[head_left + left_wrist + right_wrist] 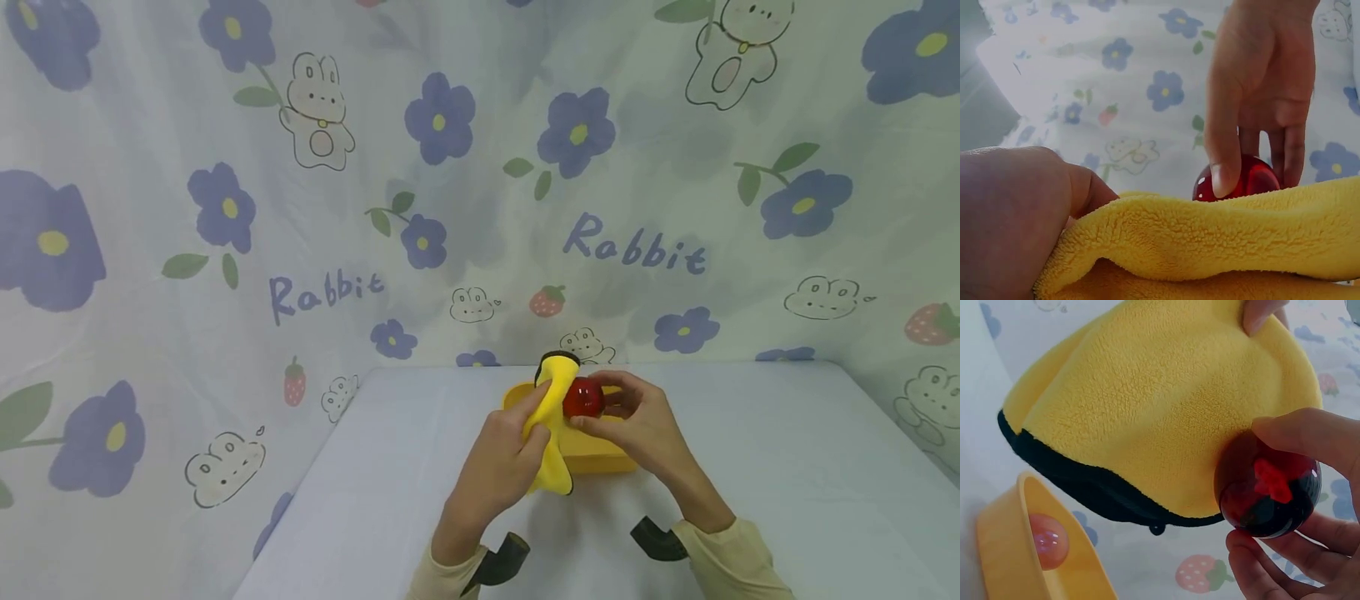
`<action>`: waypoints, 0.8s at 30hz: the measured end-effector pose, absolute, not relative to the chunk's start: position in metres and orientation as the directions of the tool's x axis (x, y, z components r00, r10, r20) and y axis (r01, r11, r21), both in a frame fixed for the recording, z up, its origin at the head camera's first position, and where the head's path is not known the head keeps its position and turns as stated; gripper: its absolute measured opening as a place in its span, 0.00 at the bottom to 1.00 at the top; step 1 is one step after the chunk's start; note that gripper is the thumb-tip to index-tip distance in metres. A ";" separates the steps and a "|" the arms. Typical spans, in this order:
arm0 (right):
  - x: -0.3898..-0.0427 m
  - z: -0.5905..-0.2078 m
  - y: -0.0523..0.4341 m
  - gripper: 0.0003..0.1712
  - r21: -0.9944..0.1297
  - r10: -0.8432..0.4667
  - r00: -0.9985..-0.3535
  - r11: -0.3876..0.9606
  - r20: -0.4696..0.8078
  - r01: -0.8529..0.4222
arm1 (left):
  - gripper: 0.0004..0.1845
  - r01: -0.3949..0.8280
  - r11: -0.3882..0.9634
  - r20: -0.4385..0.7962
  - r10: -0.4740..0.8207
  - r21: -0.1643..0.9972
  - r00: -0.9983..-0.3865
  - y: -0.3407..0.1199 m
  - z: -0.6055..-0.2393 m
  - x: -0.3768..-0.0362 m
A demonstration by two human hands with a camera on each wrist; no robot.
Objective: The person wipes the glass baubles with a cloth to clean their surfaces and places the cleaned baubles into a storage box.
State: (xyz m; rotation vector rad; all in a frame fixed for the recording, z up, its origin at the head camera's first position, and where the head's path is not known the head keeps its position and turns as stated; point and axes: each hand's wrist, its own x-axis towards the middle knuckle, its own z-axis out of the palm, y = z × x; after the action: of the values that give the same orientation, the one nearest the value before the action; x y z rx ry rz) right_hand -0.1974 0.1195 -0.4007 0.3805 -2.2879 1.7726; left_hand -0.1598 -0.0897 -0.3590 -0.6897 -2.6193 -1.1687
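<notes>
In the head view my left hand (495, 458) grips a fluffy yellow towel (556, 398) with dark edging. The towel hangs down from the fingers, its dark edge showing at top. My right hand (651, 425) pinches a glossy red ball (583, 398) between thumb and fingers, right beside the towel. Seen from the right wrist, the ball (1266, 494) looks dark red and translucent with a bright red patch, and it overlaps the towel (1147, 400). From the left wrist, the towel (1210, 234) covers the ball's lower part.
Behind and below the hands, a yellow box (600, 462) stands on the white table (780, 450). A pinkish shiny ball (1051, 541) lies inside the box. A curtain (480, 192) printed with flowers and rabbits hangs behind the table.
</notes>
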 end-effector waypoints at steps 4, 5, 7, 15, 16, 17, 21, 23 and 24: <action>-0.198 -0.401 0.120 0.33 -0.911 -0.095 -0.945 0.252 0.313 -0.327 | 0.29 0.513 0.590 0.390 0.334 0.624 -0.858 -0.087 -0.362 -0.161; -0.197 -0.401 0.120 0.33 -0.911 -0.102 -0.945 0.254 0.309 -0.325 | 0.29 0.521 0.592 0.400 0.336 0.615 -0.853 -0.087 -0.362 -0.161; -0.197 -0.400 0.120 0.32 -0.906 -0.119 -0.943 0.262 0.311 -0.332 | 0.29 0.542 0.595 0.424 0.341 0.593 -0.839 -0.086 -0.363 -0.162; -0.193 -0.400 0.113 0.26 -0.868 -0.201 -0.904 0.264 0.377 -0.420 | 0.27 0.583 0.610 0.464 0.365 0.536 -0.808 -0.088 -0.365 -0.167; -0.193 -0.400 0.112 0.25 -0.864 -0.209 -0.899 0.261 0.384 -0.430 | 0.26 0.582 0.611 0.461 0.366 0.536 -0.808 -0.088 -0.366 -0.167; -0.193 -0.401 0.111 0.25 -0.860 -0.216 -0.895 0.261 0.390 -0.438 | 0.26 0.579 0.614 0.457 0.366 0.536 -0.811 -0.089 -0.366 -0.168; -0.192 -0.402 0.110 0.25 -0.847 -0.237 -0.883 0.266 0.406 -0.461 | 0.25 0.568 0.615 0.438 0.369 0.546 -0.820 -0.090 -0.366 -0.171; -0.191 -0.402 0.111 0.26 -0.841 -0.253 -0.875 0.263 0.412 -0.472 | 0.25 0.562 0.608 0.424 0.372 0.561 -0.826 -0.091 -0.366 -0.173; -0.191 -0.402 0.111 0.26 -0.841 -0.259 -0.873 0.259 0.413 -0.475 | 0.25 0.559 0.601 0.416 0.375 0.572 -0.828 -0.092 -0.366 -0.174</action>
State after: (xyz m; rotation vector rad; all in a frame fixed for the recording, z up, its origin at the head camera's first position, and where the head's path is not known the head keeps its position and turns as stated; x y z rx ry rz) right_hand -0.1911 0.1113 -0.4018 0.6900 -2.3333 1.6668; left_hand -0.1737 -0.0920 -0.3664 -0.7670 -2.5761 -1.0495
